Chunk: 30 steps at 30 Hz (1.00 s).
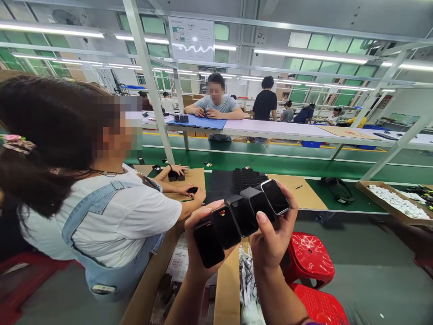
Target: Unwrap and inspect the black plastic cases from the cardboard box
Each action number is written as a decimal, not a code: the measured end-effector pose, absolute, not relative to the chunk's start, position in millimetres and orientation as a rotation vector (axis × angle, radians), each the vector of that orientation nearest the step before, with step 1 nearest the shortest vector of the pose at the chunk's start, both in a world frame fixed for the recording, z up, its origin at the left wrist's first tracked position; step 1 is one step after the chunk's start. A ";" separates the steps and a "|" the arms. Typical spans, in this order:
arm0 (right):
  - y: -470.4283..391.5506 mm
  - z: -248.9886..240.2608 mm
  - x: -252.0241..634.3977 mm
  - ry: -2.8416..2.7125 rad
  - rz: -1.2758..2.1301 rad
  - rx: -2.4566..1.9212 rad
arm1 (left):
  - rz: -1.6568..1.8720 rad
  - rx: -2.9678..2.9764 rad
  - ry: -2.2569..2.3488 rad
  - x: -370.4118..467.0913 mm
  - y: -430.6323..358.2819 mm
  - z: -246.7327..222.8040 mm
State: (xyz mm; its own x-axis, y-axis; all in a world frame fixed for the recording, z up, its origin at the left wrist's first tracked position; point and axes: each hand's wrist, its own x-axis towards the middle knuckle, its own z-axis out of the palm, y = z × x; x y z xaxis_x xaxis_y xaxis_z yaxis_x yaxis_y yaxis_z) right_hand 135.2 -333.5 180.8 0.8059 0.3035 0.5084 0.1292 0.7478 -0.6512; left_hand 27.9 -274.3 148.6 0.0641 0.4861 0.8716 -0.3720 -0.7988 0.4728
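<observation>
The left hand and right hand each have a closed grip, clamped on opposite ends of a row of black rounded-rectangular pieces at the frame's centre; the rightmost piece has a silver rim. Behind it, on the green tabletop, lie a black block grid and a flat brown cardboard sheet. A white-sleeved co-worker blocks part of the tabletop at left. Red plastic stools stand lower right.

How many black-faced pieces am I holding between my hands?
5 black-faced pieces, in one slanting row: one at the left hand, three along the middle, a pale-rimmed one at the right hand. Others behind them could be hidden.
</observation>
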 end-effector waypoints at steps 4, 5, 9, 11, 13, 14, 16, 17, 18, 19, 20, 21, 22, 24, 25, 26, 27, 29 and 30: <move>-331.9 178.3 134.3 -0.648 0.111 -0.727 | 1.831 1.763 0.163 26.0 -272.0 147.0; -331.6 178.0 133.9 -0.651 0.110 -0.734 | 1.836 1.772 0.186 25.5 -271.9 147.2; -330.3 178.7 132.5 -0.673 0.104 -0.754 | 1.848 1.807 0.220 23.4 -271.6 149.8; -329.6 179.6 132.3 -0.682 0.092 -0.765 | 1.856 1.835 0.202 22.6 -271.0 151.3; -329.1 180.7 132.0 -0.687 0.085 -0.774 | 1.881 1.856 0.175 22.3 -270.0 152.4; -329.0 181.2 131.8 -0.690 0.090 -0.777 | 1.900 1.853 0.167 22.3 -269.6 152.7; -329.1 182.0 131.0 -0.689 0.107 -0.781 | 1.932 1.833 0.169 22.5 -269.1 153.0; -329.1 182.1 130.5 -0.688 0.116 -0.782 | 1.942 1.821 0.176 22.6 -269.2 153.0; -329.1 182.1 130.0 -0.682 0.122 -0.784 | 1.942 1.815 0.181 22.6 -269.4 153.0; -329.1 181.9 129.5 -0.671 0.121 -0.784 | 1.941 1.812 0.178 22.5 -269.6 153.0; -329.0 181.7 129.0 -0.653 0.119 -0.783 | 1.936 1.814 0.174 22.3 -269.9 152.9; -329.0 181.5 128.4 -0.635 0.124 -0.776 | 1.929 1.819 0.165 21.9 -270.0 152.6; -329.1 181.5 127.7 -0.615 0.140 -0.765 | 1.918 1.819 0.159 21.4 -270.1 152.1; -329.5 182.3 126.0 -0.580 0.191 -0.720 | 1.897 1.805 0.164 20.0 -269.7 150.2; -330.0 183.2 124.9 -0.570 0.222 -0.691 | 1.888 1.797 0.172 19.3 -269.3 148.8; -330.5 184.3 123.7 -0.563 0.247 -0.662 | 1.880 1.788 0.176 18.4 -268.8 147.2; -331.0 185.4 122.4 -0.559 0.265 -0.639 | 1.878 1.776 0.175 17.6 -268.2 145.6; -331.6 187.4 119.9 -0.561 0.284 -0.616 | 1.877 1.765 0.166 16.2 -267.1 142.5; -331.6 188.1 118.9 -0.563 0.289 -0.612 | 1.878 1.763 0.153 15.6 -266.6 141.3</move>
